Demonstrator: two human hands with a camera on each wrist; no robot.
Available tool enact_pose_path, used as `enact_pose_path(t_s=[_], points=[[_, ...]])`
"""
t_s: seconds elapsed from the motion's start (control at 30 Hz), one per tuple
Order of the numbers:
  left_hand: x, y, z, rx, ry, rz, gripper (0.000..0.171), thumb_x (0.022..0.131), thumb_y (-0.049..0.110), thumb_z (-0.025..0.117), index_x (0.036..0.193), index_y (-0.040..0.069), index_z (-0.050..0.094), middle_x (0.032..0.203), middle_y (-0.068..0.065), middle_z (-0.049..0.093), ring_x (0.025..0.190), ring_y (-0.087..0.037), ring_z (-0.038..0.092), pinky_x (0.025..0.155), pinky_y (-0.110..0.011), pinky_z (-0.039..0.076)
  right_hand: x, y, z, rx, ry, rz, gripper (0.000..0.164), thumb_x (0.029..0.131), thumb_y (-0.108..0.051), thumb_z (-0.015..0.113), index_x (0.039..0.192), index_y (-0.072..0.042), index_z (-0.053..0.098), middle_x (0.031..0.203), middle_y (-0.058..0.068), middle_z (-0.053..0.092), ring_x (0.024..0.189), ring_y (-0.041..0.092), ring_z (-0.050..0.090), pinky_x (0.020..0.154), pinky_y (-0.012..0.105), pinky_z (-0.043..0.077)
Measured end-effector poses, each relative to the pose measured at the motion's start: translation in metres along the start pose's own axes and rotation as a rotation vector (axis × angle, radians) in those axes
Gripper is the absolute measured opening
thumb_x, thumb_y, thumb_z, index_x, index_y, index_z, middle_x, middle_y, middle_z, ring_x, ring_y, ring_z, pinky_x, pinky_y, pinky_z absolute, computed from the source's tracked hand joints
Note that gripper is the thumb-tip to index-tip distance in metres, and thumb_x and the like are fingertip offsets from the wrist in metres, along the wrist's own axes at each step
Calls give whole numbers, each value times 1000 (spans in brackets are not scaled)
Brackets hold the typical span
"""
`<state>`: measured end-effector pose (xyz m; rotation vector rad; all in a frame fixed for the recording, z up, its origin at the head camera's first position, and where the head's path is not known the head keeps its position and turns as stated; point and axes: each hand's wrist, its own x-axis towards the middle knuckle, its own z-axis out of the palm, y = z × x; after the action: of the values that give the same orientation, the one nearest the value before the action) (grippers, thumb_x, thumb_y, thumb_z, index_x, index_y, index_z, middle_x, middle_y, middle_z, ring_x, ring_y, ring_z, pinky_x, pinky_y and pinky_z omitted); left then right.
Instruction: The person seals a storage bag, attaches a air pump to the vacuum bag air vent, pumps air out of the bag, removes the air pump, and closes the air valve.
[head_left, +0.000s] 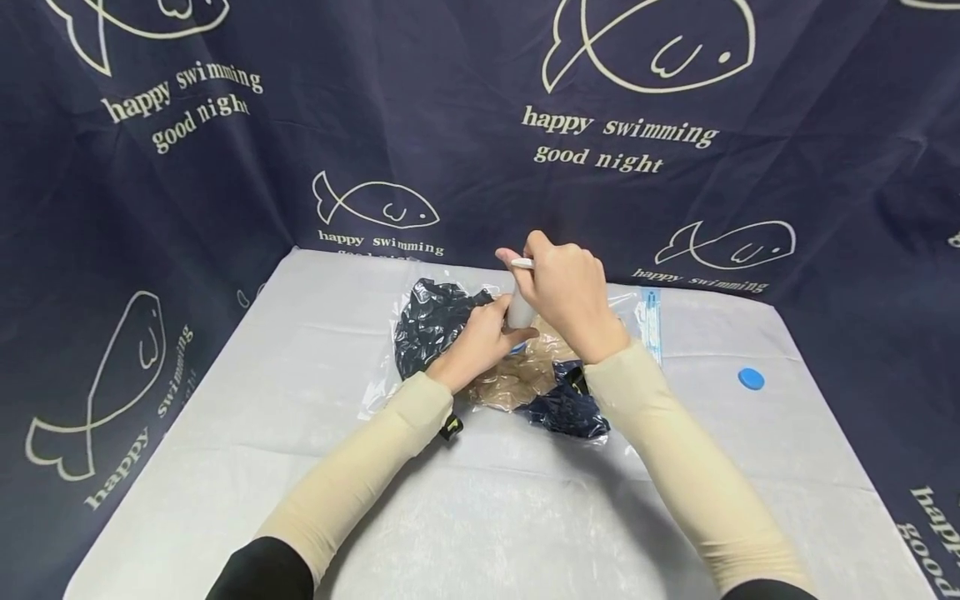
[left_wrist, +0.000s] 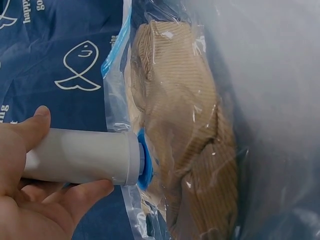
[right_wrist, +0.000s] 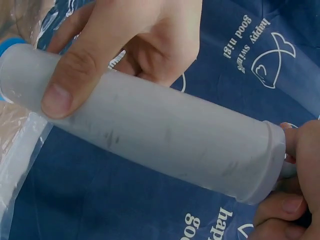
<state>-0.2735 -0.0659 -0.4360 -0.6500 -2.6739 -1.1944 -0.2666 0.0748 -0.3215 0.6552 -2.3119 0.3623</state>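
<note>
A white hand pump (right_wrist: 150, 130) stands on the blue valve (left_wrist: 146, 160) of a clear vacuum storage bag (head_left: 378, 392). My left hand (head_left: 480, 337) grips the pump's barrel low down, near the valve. At the top end, my right hand (head_left: 566, 287) is curled round the pump handle (head_left: 522, 263); the plunger rod is mostly hidden by the fingers. Through the plastic show a black garment (head_left: 420, 325), a brown corduroy one (left_wrist: 185, 100) and a navy one (head_left: 566, 408).
A round blue cap (head_left: 751, 379) lies on the white-covered table (head_left: 465, 517), right of the bag. The bag's blue-edged seal (head_left: 651, 321) is at its right end. A dark blue curtain (head_left: 465, 100) printed with fish hangs behind and at both sides.
</note>
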Motion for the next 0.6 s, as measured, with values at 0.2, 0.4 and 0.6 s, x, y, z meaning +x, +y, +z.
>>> enact_pose_path(t_s=[0.2,0.4,0.6], points=[[0,0,2,-41,-8,-26,54,91,33,80,132,4,60,120,-14,73,106,-25,73,93,-37,59,-1,-1,0,21,31,31,29,99,-29,69,85,-7,56,52,14,54,45,39,57,39,51,44],[-1,1,1,-35,-10,-23,53,91,34,79,131,5,60,117,-12,74,104,-25,73,92,-36,59,2,-5,-6,-1,-68,46,10,91,-8,66,81,-6,64,61,18,64,48,41,58,40,53,44],[0,3,0,-11,-9,-15,50,91,33,80,127,5,60,117,-13,74,106,-27,73,93,-37,59,7,-12,-15,-30,-187,93,23,94,-18,64,73,-8,65,62,15,64,52,40,60,42,51,46]])
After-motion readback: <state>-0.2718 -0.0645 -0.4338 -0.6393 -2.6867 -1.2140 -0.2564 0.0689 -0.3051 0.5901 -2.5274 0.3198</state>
